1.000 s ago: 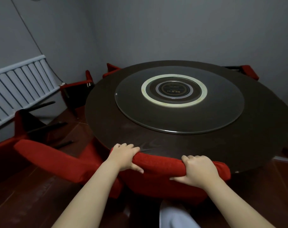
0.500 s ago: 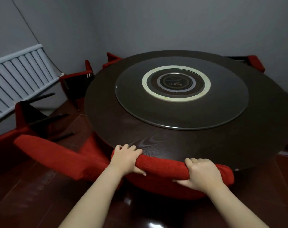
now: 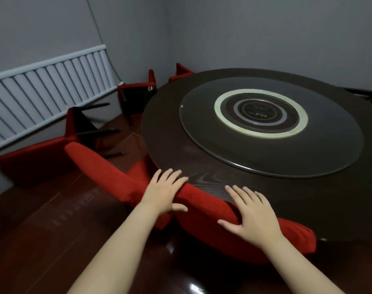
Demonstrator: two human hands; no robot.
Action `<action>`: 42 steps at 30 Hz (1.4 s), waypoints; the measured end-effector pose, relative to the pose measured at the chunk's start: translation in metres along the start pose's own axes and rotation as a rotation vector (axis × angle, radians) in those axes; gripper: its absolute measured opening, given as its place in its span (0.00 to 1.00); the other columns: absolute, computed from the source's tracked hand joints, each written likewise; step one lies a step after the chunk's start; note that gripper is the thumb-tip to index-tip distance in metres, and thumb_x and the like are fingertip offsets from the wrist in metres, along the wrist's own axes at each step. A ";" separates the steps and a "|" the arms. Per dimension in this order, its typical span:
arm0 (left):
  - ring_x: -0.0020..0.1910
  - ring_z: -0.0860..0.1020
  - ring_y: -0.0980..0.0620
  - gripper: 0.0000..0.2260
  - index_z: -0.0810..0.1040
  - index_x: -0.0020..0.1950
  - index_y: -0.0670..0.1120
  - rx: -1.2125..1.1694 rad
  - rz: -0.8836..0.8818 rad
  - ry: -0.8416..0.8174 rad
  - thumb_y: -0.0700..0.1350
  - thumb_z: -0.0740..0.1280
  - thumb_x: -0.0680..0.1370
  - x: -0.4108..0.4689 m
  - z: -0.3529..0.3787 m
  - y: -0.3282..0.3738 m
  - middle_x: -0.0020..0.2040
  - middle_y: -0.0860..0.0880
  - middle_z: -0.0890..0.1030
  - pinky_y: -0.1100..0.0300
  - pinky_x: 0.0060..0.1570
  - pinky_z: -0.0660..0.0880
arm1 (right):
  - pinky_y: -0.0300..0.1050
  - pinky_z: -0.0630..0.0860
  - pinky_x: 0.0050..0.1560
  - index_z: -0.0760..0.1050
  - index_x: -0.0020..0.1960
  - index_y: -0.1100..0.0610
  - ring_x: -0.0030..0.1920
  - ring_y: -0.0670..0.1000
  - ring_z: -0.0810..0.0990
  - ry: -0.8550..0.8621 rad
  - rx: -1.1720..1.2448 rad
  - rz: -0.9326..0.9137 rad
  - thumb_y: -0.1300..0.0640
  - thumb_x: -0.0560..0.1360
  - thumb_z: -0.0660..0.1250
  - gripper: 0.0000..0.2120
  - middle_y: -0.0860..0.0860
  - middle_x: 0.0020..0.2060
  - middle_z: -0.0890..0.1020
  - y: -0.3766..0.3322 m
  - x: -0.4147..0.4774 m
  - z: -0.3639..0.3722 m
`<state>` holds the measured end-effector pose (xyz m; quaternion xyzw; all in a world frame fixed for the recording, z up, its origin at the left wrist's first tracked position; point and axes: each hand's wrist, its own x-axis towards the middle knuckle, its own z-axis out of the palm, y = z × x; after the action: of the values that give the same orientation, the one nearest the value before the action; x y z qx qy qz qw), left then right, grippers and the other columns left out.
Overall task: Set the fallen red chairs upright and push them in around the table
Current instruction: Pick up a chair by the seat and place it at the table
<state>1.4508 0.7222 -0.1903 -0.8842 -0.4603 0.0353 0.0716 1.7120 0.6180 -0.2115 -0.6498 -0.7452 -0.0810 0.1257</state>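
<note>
Chair back (image 3: 204, 199), padded and covered in nappy red cloth, lies pressed against the near edge of the round table (image 3: 166, 134), its top rail running under both palms. The left hand (image 3: 163, 193) lies across the rail's left part and the right hand (image 3: 253, 216) across its middle. All fingers are straight and spread, not curled round anything, with the tips reaching past the rail over the table's rim. Half a second ago both hands were wrapped tightly round this rail; that grip has now let go into flat, loose palms.

The table is dark wood with visible grain, and it carries a smooth grey glass turntable (image 3: 202, 124) with a pale ring at its centre. Just left of the held chair, a second red chair (image 3: 100, 168) stands tucked in at the table. Beyond it, a fallen chair (image 3: 32, 160) lies on its side on the glossy reddish plank floor (image 3: 42, 219), thin dark legs pointing sideways. Another toppled chair (image 3: 136, 96) lies near the corner, beside a ribbed grey wall panel (image 3: 42, 88). The view has swung left, showing more of these.
</note>
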 end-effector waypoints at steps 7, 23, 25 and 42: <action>0.66 0.75 0.44 0.43 0.76 0.68 0.51 0.089 -0.041 0.118 0.75 0.67 0.60 -0.066 -0.010 -0.118 0.68 0.47 0.75 0.44 0.64 0.70 | 0.54 0.59 0.71 0.61 0.76 0.49 0.74 0.55 0.65 -0.036 0.072 -0.126 0.29 0.69 0.59 0.41 0.51 0.74 0.66 -0.126 0.072 0.001; 0.78 0.53 0.43 0.44 0.54 0.79 0.56 0.157 -0.016 -0.049 0.75 0.57 0.68 -0.079 0.032 -0.352 0.79 0.49 0.54 0.33 0.70 0.40 | 0.65 0.52 0.72 0.48 0.79 0.43 0.77 0.60 0.51 -0.144 0.128 0.023 0.24 0.69 0.52 0.44 0.48 0.78 0.55 -0.328 0.206 0.062; 0.77 0.58 0.42 0.45 0.59 0.77 0.55 0.205 0.020 -0.042 0.76 0.62 0.65 -0.060 0.040 -0.376 0.78 0.49 0.59 0.31 0.68 0.43 | 0.63 0.45 0.74 0.41 0.78 0.41 0.78 0.59 0.43 -0.178 0.150 0.055 0.24 0.68 0.52 0.46 0.46 0.78 0.48 -0.333 0.230 0.071; 0.75 0.59 0.43 0.47 0.42 0.79 0.59 0.212 0.453 -0.445 0.63 0.70 0.71 0.048 0.127 -0.529 0.80 0.52 0.50 0.41 0.69 0.57 | 0.53 0.64 0.67 0.55 0.76 0.43 0.65 0.56 0.71 -0.608 -0.020 0.587 0.35 0.65 0.66 0.43 0.49 0.69 0.70 -0.399 0.252 0.157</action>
<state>1.0337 1.0729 -0.2312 -0.9222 -0.2503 0.2902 0.0514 1.2732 0.8449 -0.2701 -0.8300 -0.5309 0.1463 -0.0884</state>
